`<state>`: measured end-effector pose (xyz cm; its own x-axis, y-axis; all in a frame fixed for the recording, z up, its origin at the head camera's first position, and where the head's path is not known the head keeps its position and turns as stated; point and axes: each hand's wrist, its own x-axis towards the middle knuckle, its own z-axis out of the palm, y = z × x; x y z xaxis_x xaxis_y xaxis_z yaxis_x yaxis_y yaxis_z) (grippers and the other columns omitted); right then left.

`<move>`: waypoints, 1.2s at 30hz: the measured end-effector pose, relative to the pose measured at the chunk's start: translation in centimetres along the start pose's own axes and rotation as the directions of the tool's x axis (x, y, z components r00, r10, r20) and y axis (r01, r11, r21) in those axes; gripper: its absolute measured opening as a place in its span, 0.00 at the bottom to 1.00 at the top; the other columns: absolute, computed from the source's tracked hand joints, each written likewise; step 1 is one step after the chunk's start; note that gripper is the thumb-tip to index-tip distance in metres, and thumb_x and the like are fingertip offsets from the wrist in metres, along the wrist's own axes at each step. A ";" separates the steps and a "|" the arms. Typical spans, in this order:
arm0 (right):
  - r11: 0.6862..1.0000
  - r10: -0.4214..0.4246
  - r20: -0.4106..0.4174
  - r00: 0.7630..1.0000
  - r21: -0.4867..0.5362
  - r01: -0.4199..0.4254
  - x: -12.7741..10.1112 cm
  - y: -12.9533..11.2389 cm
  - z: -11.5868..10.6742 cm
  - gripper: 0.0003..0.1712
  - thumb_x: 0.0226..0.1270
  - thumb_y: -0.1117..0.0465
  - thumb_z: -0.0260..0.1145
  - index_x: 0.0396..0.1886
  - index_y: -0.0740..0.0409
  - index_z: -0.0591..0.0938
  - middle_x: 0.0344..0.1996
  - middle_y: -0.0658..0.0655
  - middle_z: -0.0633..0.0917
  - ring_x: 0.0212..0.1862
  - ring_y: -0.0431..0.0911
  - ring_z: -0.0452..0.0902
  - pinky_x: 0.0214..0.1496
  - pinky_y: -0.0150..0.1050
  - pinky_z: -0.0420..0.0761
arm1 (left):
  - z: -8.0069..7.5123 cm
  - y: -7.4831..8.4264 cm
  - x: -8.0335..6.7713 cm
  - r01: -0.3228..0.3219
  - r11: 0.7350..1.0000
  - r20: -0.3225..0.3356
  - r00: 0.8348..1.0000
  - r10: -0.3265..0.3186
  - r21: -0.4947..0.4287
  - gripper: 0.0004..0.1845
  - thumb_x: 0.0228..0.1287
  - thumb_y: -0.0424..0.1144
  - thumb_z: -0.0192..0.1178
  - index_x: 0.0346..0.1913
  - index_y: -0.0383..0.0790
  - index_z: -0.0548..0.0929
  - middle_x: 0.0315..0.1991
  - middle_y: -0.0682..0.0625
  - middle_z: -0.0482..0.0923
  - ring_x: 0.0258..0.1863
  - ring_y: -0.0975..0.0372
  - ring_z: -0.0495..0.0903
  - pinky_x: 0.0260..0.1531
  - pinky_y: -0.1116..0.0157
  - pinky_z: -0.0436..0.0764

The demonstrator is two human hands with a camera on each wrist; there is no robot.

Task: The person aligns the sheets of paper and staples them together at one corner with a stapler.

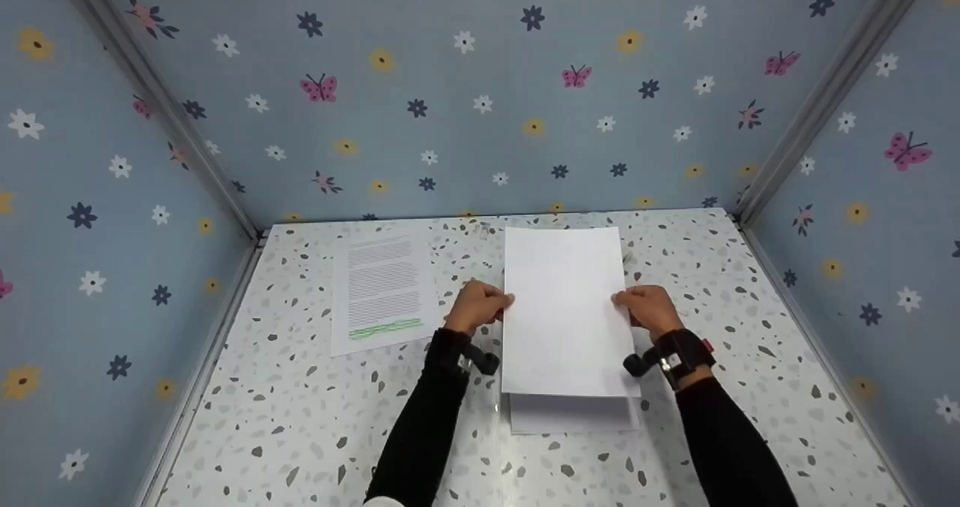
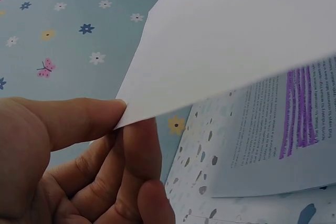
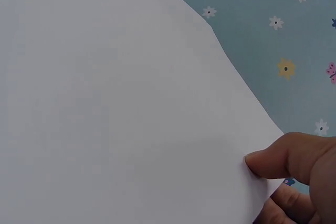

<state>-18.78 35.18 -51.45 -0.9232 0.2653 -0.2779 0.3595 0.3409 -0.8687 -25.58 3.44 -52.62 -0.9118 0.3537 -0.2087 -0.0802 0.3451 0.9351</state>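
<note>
A blank white sheet of paper point(image 1: 566, 312) is raised above the table, its long edges pinched between the thumb and fingers of both hands. My left hand point(image 1: 476, 306) grips its left edge; the left wrist view shows thumb and index finger at the paper's rim. On the opposite edge my right hand point(image 1: 651, 308) pinches with the thumb on top. Beneath lies another sheet point(image 1: 574, 415), mostly covered in the head view. From the left wrist, this lower printed sheet point(image 2: 262, 145) shows lines of text with purple highlighting.
Left of the hands, a printed page point(image 1: 384, 289) with green marking near its bottom lies slightly askew on the speckled table point(image 1: 300, 432). Flowered walls point(image 1: 480, 79) enclose the table at the back and both sides.
</note>
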 end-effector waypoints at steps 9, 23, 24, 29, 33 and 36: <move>0.997 0.026 -0.042 0.999 -0.075 -0.029 0.1 2.6 0.8 0.14 0.69 0.58 0.66 0.24 0.61 0.82 0.20 0.50 0.78 0.28 0.43 0.75 0.32 0.36 0.76 | 1.7 -2.1 0.2 0.072 0.997 -0.004 0.997 -0.072 0.008 0.11 0.69 0.38 0.65 0.29 0.36 0.88 0.20 0.51 0.79 0.26 0.55 0.81 0.32 0.58 0.80; 0.988 0.010 -0.020 1.000 -0.152 -0.013 0.2 5.5 1.7 0.22 0.66 0.59 0.66 0.12 0.51 0.71 0.12 0.46 0.70 0.20 0.42 0.70 0.25 0.36 0.71 | 3.5 -4.7 -0.1 0.125 0.971 -0.043 0.992 -0.119 0.205 0.11 0.66 0.41 0.67 0.29 0.37 0.89 0.20 0.51 0.81 0.26 0.56 0.83 0.26 0.66 0.75; 0.987 0.008 -0.017 1.000 -0.159 -0.011 0.2 5.6 1.8 0.22 0.66 0.59 0.66 0.12 0.51 0.71 0.12 0.46 0.70 0.19 0.42 0.69 0.24 0.35 0.71 | 3.6 -4.9 0.0 0.126 0.969 -0.043 0.992 -0.120 0.214 0.12 0.66 0.41 0.67 0.29 0.37 0.90 0.20 0.51 0.81 0.25 0.56 0.82 0.26 0.66 0.74; 0.984 0.012 -0.007 1.000 -0.179 -0.013 0.6 6.3 1.9 0.22 0.64 0.58 0.66 0.11 0.51 0.70 0.11 0.47 0.69 0.18 0.43 0.67 0.23 0.36 0.69 | 3.8 -5.3 -0.1 0.124 0.967 -0.042 0.992 -0.118 0.221 0.12 0.66 0.40 0.67 0.28 0.36 0.89 0.19 0.49 0.82 0.20 0.60 0.79 0.25 0.65 0.76; 0.982 0.018 -0.010 1.000 -0.189 -0.020 1.0 6.8 2.1 0.21 0.62 0.58 0.66 0.11 0.51 0.70 0.11 0.48 0.70 0.18 0.44 0.67 0.22 0.37 0.68 | 3.8 -5.0 -0.4 0.123 0.956 -0.037 0.992 -0.117 0.265 0.11 0.66 0.40 0.67 0.29 0.36 0.89 0.18 0.49 0.82 0.19 0.60 0.79 0.24 0.64 0.77; 0.981 0.012 -0.016 1.000 -0.192 -0.015 1.3 7.1 2.3 0.21 0.61 0.58 0.66 0.11 0.51 0.69 0.10 0.48 0.68 0.17 0.44 0.65 0.21 0.37 0.66 | 3.9 -5.2 -0.3 0.133 0.939 -0.045 0.991 -0.125 0.318 0.11 0.65 0.41 0.68 0.29 0.38 0.89 0.18 0.50 0.82 0.19 0.60 0.80 0.24 0.63 0.79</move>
<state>-17.71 35.86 -58.94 -0.9166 0.2838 -0.2816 0.3925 0.5041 -0.7693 -23.30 4.87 -58.57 -0.9118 0.2686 -0.3107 -0.0679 0.6477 0.7589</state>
